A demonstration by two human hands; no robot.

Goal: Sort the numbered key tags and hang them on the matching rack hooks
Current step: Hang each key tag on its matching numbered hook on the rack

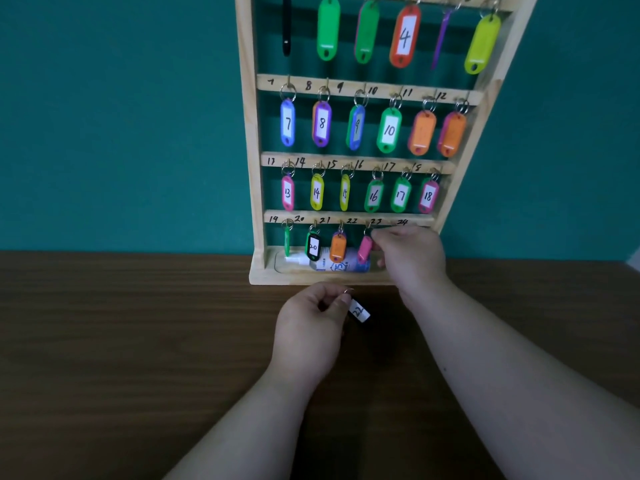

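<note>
Now your left hand (308, 327) pinches the ring of a small oblong plastic tag (360, 311) labelled 22, low above the dark wood-grain table (121, 341). Your right hand (410, 254) grips the ring of a pink tag (364, 248) on the pale wooden rack (247, 133), which stands against a teal wall (121, 116).

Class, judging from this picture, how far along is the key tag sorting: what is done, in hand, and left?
Done: the upper rows are filled. In hand: the left hand holds tag 22; the right hand is at the bottom row by the pink tag. Left: hanging tag 22.
</note>
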